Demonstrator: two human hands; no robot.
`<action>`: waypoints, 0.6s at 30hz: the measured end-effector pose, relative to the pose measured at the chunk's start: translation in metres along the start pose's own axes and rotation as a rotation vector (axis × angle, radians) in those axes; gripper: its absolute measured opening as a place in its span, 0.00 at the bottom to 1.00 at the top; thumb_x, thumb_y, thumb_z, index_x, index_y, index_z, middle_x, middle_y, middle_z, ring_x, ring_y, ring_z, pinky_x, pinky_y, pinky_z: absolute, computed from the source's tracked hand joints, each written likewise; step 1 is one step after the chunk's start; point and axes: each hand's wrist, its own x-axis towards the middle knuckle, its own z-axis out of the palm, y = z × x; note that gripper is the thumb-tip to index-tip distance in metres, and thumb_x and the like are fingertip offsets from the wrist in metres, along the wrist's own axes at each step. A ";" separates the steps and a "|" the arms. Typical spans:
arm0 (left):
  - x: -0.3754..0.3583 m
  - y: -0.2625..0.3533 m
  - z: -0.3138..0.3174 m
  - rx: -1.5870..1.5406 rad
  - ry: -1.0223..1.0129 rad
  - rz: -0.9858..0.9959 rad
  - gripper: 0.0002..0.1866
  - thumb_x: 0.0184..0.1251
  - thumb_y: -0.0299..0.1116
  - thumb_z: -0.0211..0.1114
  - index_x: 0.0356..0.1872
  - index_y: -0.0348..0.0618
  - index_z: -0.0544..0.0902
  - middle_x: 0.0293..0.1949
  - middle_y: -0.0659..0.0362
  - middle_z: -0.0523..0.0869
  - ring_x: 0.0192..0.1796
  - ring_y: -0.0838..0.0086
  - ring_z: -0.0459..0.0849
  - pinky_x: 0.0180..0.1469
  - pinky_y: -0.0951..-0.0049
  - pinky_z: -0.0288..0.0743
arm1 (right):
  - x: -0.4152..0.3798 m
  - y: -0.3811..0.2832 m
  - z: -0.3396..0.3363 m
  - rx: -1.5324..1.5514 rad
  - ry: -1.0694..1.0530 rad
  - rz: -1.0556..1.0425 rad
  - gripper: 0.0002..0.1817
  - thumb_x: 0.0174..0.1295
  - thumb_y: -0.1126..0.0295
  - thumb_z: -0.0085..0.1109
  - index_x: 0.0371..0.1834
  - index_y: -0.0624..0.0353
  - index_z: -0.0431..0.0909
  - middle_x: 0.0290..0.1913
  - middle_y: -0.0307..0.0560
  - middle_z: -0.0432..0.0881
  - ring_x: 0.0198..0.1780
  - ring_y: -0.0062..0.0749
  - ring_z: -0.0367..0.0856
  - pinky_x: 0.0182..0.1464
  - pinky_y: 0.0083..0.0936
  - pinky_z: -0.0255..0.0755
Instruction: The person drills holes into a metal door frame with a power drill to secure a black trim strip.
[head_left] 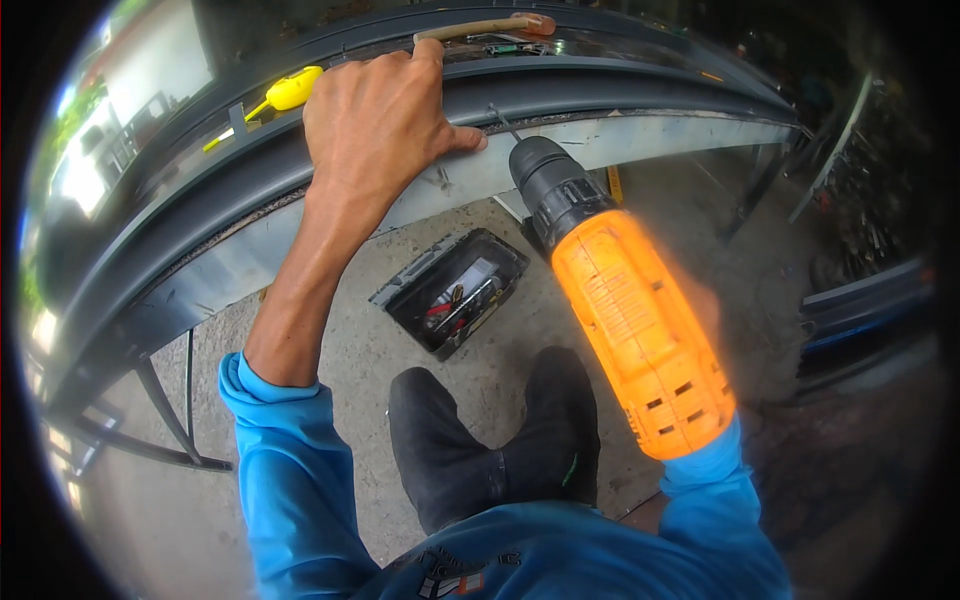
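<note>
My left hand (378, 115) grips a long dark metal profile (600, 92) at the bench edge, its fingers curled over the top and its thumb stretched along the front. An orange power drill (640, 330) is in my right hand (705, 310), which is mostly hidden behind the tool's body. From the drill's black chuck (545, 165) a thin bit (504, 122) points up at the front of the profile, just right of my left thumb. A yellow-handled tool (293, 89) lies left of my left hand. Beyond my fingers rests a wooden-handled hammer (475, 29).
Below the bench's pale metal edge (620, 140), an open black toolbox (410, 315) with several tools inside stands on the concrete floor (340, 430). Metal legs (165, 405) stand at the lower left. More dark metal lengths (860, 310) lie at the right.
</note>
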 end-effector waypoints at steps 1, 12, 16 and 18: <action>0.000 0.000 0.000 0.000 0.000 0.000 0.37 0.28 0.65 0.82 0.32 0.45 0.80 0.26 0.56 0.88 0.28 0.62 0.88 0.30 0.62 0.78 | 0.000 0.003 0.000 -0.035 0.004 -0.012 0.35 0.51 0.70 0.78 0.64 0.68 0.75 0.56 0.59 0.84 0.55 0.45 0.86 0.56 0.35 0.80; 0.000 0.000 0.001 0.007 -0.003 0.001 0.37 0.28 0.66 0.82 0.33 0.45 0.82 0.24 0.57 0.87 0.25 0.66 0.87 0.28 0.67 0.77 | 0.002 -0.007 0.000 -0.016 0.003 -0.004 0.35 0.51 0.72 0.77 0.64 0.67 0.75 0.54 0.58 0.85 0.52 0.45 0.88 0.53 0.33 0.82; -0.001 0.000 0.002 0.012 0.028 0.012 0.37 0.28 0.66 0.82 0.33 0.44 0.82 0.24 0.57 0.87 0.25 0.66 0.86 0.28 0.66 0.78 | 0.005 0.009 -0.006 -0.149 -0.038 -0.211 0.34 0.51 0.71 0.77 0.63 0.67 0.75 0.52 0.58 0.85 0.51 0.45 0.88 0.50 0.33 0.82; 0.000 0.000 0.000 0.007 0.007 0.002 0.37 0.29 0.65 0.82 0.32 0.45 0.82 0.24 0.57 0.87 0.26 0.65 0.87 0.29 0.66 0.78 | 0.007 0.003 -0.005 -0.132 -0.036 -0.188 0.34 0.51 0.71 0.77 0.63 0.67 0.75 0.52 0.58 0.85 0.51 0.45 0.88 0.51 0.33 0.82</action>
